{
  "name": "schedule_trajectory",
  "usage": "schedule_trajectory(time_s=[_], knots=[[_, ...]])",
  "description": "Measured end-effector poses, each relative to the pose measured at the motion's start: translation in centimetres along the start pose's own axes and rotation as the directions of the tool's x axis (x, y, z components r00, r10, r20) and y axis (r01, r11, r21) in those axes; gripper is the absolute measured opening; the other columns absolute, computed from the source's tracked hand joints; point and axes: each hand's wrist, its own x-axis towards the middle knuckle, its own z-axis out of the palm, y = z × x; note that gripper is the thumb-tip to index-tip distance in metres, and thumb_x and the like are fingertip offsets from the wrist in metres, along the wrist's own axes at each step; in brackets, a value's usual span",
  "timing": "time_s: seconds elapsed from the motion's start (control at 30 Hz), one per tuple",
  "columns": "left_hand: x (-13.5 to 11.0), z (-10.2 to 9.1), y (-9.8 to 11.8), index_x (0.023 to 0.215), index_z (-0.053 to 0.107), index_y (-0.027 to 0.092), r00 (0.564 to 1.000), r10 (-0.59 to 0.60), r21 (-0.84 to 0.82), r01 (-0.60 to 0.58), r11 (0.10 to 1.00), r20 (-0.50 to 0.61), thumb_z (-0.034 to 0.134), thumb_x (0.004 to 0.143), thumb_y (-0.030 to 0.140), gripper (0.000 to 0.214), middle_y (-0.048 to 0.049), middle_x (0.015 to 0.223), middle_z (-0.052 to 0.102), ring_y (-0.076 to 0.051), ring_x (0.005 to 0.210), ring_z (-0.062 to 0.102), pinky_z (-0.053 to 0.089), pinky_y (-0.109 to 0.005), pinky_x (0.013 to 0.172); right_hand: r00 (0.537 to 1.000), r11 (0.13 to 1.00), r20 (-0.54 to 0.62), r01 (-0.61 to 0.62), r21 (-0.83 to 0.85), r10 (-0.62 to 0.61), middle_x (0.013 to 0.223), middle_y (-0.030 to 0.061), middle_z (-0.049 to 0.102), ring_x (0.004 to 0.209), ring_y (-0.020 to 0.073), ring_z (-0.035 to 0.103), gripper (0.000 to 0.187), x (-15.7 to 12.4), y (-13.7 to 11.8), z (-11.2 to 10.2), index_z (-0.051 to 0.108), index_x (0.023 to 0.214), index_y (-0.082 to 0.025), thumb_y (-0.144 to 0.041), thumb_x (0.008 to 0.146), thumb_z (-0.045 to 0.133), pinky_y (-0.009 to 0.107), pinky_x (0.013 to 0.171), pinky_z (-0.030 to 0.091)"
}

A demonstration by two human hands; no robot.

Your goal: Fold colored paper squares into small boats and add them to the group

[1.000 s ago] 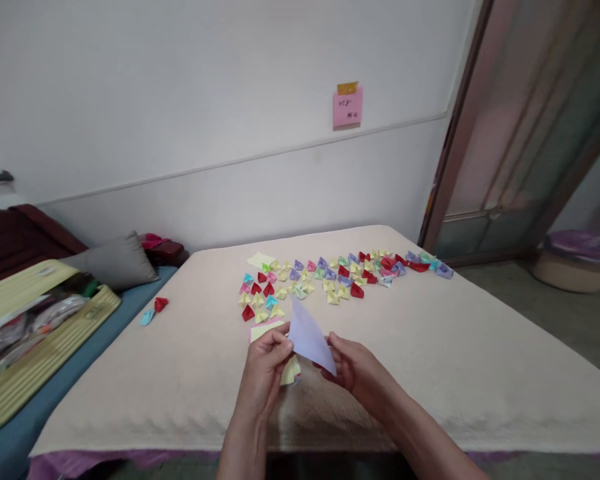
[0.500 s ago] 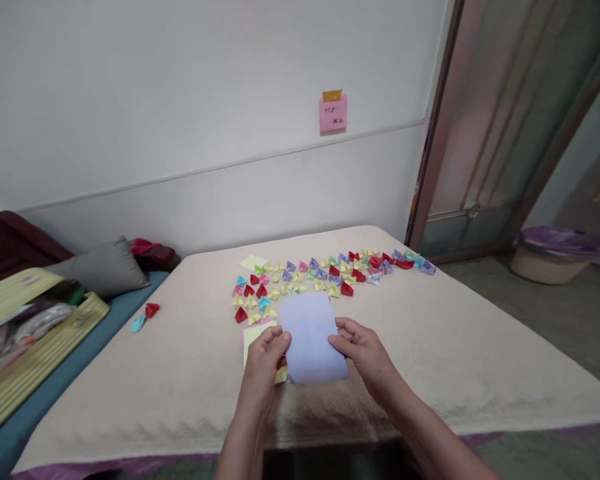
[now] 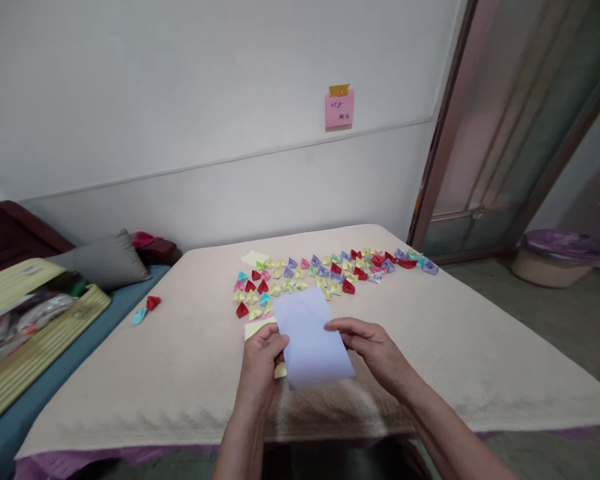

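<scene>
A pale lavender sheet of paper (image 3: 313, 343) is held up above the near part of the table, tilted slightly. My left hand (image 3: 261, 360) pinches its left edge, thumb on the face and fingers behind. At the right edge, my right hand (image 3: 373, 347) grips the sheet with a finger lying across its face; the other fingertips are partly hidden. Behind my left hand lies a stack of yellow and pink paper sheets (image 3: 255, 328), mostly covered. Beyond the sheet, several small folded paper pieces (image 3: 349, 287) in red, yellow, purple and blue stand in rows.
The table (image 3: 180, 373) has a cream cloth. A red and a blue folded piece (image 3: 139, 316) lie apart at left. A yellow paper (image 3: 255, 257) rests at the back. Left of the table are a grey cushion (image 3: 107, 263) and an open yellow box (image 3: 80, 323); a bin (image 3: 555, 260) stands right.
The lavender sheet has tilted, its lower edge swinging right. My right hand's finger has moved up and further over the face of the sheet. The view has shifted slightly.
</scene>
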Motion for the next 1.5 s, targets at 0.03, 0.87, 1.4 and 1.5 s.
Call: schedule_trajectory(time_s=[0.03,0.87,1.4,1.5], knots=[[0.0,0.0,0.0,0.080,0.065,0.014,1.000,-0.011,-0.001,0.011,1.000,0.010,0.069,0.064,0.022,0.019,0.0032,0.056,0.058,-0.006,0.045,0.045,0.031,-0.016,0.046,0.999,0.999,0.038,-0.007,-0.036,0.008,0.087,0.0032,0.069,0.079,0.0196,0.058,0.020,0.0,-0.1,-0.1,0.074,0.083,-0.021,-0.022,0.068,0.061,0.030,0.072,0.042],[0.2,2.7,-1.8,0.099,0.061,0.015,1.000,0.014,-0.159,-0.016,0.987,-0.015,0.071,0.062,0.022,0.039,-0.0063,0.087,0.072,-0.018,0.076,0.066,0.048,-0.026,0.068,0.951,0.996,-0.308,0.055,0.068,-0.031,0.059,-0.0055,0.055,0.054,0.0138,0.053,0.034,0.4,1.4,1.5,0.049,0.089,-0.022,-0.021,0.062,0.069,0.026,0.054,0.040],[-0.5,2.9,-0.8,0.106,0.049,0.025,0.996,0.065,-0.148,-0.073,0.986,-0.057,0.066,0.067,0.022,0.042,0.0013,0.084,0.063,-0.011,0.071,0.059,0.043,-0.021,0.065,0.994,1.000,-0.107,-0.021,-0.006,0.020,0.054,-0.0084,0.046,0.050,0.0094,0.042,0.038,0.7,0.6,-0.3,0.058,0.100,-0.018,-0.014,0.062,0.062,0.023,0.049,0.031],[-0.6,2.8,-1.1,0.090,0.056,0.022,0.996,0.041,-0.132,-0.032,0.991,0.073,0.067,0.066,0.020,0.027,0.0023,0.075,0.061,-0.010,0.066,0.056,0.040,-0.020,0.062,0.989,1.000,-0.146,0.010,-0.019,-0.012,0.055,-0.0079,0.047,0.051,0.0100,0.043,0.036,0.9,0.7,-0.3,0.058,0.099,-0.018,-0.015,0.063,0.064,0.023,0.050,0.033]])
